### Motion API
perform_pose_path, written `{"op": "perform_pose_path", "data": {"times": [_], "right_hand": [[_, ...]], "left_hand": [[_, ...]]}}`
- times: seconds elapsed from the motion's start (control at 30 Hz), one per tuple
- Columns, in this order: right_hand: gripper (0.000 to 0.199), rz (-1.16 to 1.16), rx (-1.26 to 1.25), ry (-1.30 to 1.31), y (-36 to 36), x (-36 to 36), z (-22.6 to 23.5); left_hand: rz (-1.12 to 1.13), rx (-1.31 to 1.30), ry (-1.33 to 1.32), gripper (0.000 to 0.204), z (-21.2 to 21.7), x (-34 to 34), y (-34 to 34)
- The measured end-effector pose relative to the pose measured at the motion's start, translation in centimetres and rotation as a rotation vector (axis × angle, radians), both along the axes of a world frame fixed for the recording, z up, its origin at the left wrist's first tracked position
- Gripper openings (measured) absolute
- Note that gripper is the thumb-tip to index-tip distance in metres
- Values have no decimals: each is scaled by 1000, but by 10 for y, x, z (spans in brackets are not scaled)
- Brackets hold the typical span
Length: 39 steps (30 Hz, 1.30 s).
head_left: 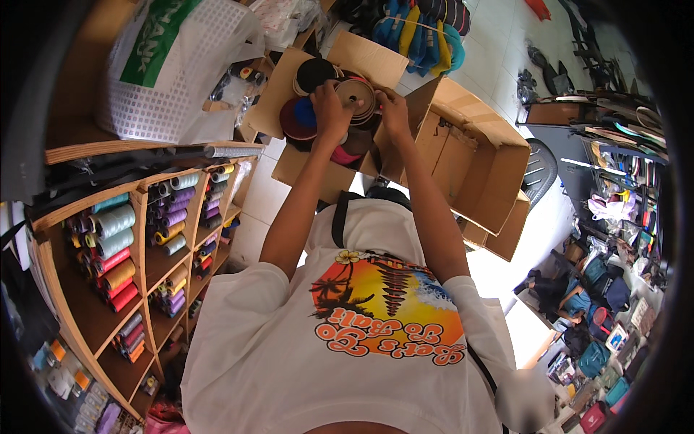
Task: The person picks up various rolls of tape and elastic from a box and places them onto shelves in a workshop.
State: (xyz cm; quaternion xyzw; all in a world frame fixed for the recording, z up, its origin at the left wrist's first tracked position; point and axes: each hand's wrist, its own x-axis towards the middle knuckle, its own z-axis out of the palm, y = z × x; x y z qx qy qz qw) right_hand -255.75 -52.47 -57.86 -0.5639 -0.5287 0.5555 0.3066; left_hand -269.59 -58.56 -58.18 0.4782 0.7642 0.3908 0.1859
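A beige roll of flat tape [356,95], with a small dark hole at its centre, sits on top of other rolls in an open cardboard box [330,178]. My left hand [332,114] grips its left side, the thumb lying across its face. At the right edge of the same roll, my right hand [393,113] has its fingers pinched together. Around the two hands lie a black roll [315,74], a dark maroon roll [295,121], a blue roll [304,112] and a pink-red roll [345,156], partly covered by my left wrist.
A second open cardboard box [473,155] stands to the right. On the left, a wooden shelf [143,239] holds several thread spools, with a white bag [173,79] above it. Blue and yellow bundles [423,36] lie beyond the box. Another person [575,300] is at the far right.
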Motion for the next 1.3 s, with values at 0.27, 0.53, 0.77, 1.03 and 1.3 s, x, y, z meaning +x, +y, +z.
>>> {"op": "perform_pose_path", "data": {"times": [0.27,0.53,0.77,1.03,1.3], "right_hand": [[42,61,295,-99,-13,-1,-3],[33,24,388,-99,-16,-12,28],[25,-25,424,46,-55,-9,78],[26,-184,373,-101,-105,16,63],[28,-190,234,18,-140,64,78]], "left_hand": [[-73,52,-82,60,-1,-3,-1],[-148,14,-428,43,29,-15,-4],[-229,-124,-839,39,81,-8,-45],[-334,-332,-945,44,96,8,-70],[-468,-337,-796,47,80,39,-89]]}}
